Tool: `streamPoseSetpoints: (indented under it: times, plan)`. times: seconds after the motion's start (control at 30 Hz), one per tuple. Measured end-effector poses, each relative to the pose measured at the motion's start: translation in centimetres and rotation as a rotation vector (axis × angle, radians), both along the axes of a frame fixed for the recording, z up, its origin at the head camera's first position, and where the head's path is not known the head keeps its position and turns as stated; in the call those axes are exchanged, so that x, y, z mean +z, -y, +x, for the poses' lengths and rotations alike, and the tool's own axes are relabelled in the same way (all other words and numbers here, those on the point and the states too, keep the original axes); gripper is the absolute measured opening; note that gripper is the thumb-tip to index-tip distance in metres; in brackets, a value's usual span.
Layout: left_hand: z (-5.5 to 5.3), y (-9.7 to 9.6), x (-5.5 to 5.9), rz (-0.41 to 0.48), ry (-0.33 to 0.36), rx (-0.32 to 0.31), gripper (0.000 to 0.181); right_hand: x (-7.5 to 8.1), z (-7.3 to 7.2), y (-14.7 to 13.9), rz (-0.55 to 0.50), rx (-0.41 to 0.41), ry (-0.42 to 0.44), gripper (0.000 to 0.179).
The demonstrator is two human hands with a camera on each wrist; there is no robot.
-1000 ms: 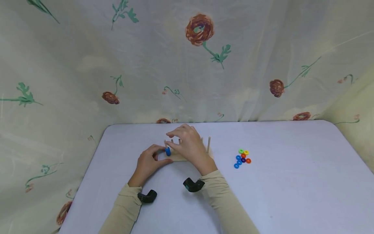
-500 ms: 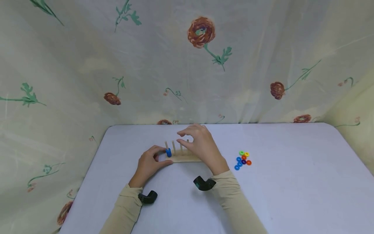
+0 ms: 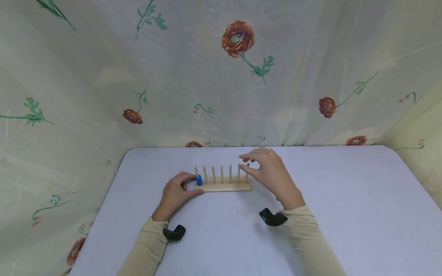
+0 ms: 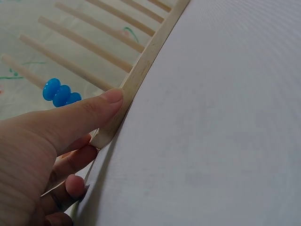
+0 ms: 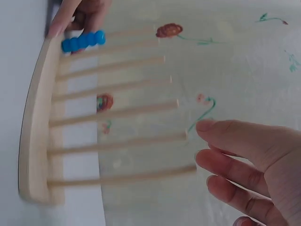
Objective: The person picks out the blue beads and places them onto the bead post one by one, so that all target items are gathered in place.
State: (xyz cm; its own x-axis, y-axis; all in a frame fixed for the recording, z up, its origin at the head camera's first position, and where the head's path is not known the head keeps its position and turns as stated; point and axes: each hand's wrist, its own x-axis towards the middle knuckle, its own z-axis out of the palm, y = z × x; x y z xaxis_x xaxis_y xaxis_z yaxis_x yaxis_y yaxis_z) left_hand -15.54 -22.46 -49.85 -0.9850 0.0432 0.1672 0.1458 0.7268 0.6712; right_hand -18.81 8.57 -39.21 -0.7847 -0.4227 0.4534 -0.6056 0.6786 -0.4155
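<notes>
Seven pegs [image 3: 222, 174]; left fingers [image 4: 77, 160] grip rack [image 3: 226, 188] at end edge; right fingers [image 5: 230, 169] parted near opposite end.

Head view looks forward-down over the worktop [image 3: 362, 214] to its far edge; close wrist views share the rack [image 5: 33, 127] from opposite ends.

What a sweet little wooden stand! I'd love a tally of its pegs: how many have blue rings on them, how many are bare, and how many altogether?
Peg with blue rings: 1
Bare pegs: 6
Total pegs: 7
</notes>
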Motion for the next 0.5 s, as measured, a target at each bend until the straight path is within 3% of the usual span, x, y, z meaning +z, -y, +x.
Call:
streamPoseSetpoints:
  times: [0.23, 0.5]
  plan:
    - [0.0, 0.0, 0.0, -0.009, 0.000, 0.000, 0.053, -0.3, 0.6, -3.7, 0.060, -0.049, 0.008, 0.025]
    - [0.0, 0.1, -0.1, 0.011, -0.001, 0.009, 0.056, -1.3, 1.6, -6.9, 0.159, -0.063, 0.141, 0.025]
